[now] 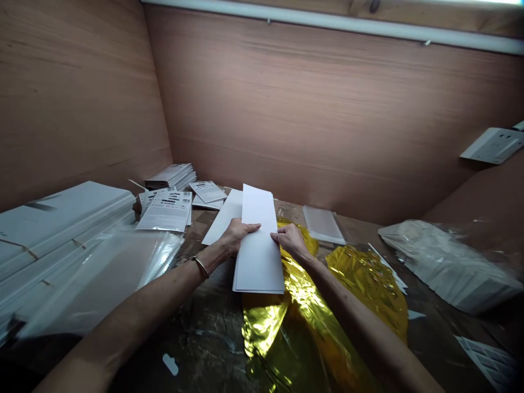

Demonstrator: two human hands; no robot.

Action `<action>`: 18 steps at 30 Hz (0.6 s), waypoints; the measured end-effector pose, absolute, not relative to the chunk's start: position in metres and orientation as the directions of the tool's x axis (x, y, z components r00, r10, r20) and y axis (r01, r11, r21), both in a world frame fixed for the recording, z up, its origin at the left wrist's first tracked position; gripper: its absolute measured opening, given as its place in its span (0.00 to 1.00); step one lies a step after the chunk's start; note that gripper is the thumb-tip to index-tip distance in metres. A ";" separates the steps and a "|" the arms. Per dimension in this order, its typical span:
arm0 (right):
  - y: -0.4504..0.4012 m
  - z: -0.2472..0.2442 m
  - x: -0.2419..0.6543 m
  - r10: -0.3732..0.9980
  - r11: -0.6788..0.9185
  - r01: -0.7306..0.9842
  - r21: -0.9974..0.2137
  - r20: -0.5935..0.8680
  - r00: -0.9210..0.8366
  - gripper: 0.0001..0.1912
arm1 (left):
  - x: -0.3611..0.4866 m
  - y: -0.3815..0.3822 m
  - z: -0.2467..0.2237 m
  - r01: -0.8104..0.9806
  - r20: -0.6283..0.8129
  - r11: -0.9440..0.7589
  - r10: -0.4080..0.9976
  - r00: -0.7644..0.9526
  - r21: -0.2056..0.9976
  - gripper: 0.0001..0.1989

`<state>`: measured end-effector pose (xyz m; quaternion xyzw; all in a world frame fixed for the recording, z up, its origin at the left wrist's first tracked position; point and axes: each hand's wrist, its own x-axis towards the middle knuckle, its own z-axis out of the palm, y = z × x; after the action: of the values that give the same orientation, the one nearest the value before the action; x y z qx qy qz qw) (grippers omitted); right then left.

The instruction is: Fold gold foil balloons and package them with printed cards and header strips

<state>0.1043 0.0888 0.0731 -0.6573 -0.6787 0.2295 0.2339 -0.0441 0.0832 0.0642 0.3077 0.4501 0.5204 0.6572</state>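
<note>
A folded white card (261, 262), a few layers thick, is held up between my hands over the table. My left hand (239, 234) grips its left edge, the thumb lying across the front and the fingers hidden behind. On the right edge, my right hand (290, 240) pinches the card between thumb and curled fingers. Shiny gold foil (303, 295) lies crumpled beneath the card and my right forearm. Behind my left hand rests another white sheet (223, 215), flat on the table.
Stacked white cards (61, 213) and clear plastic sleeves (110, 267) fill the left side. Printed cards (166, 210) lie at the back left, with a clear packet (324, 224) at the back. A plastic bag of white items (450, 267) sits right. Wooden walls (307, 120) enclose the table.
</note>
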 end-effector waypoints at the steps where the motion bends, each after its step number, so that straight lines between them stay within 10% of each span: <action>1: 0.086 0.072 0.111 1.000 0.012 0.794 -0.607 0.007 -0.009 0.13 | -0.036 0.081 0.062 -0.411 -0.263 0.255 0.964 0.038 0.875 0.15; 18: 0.128 0.072 0.046 0.989 -0.150 0.613 -0.776 -0.124 0.085 0.06 | -0.094 0.105 0.078 -0.136 -0.219 0.207 0.973 -0.078 0.969 0.12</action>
<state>0.0456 0.1276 0.0724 -0.6808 -0.5881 0.3341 0.2811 -0.0938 0.1048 0.0784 0.3868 0.5407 0.4968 0.5578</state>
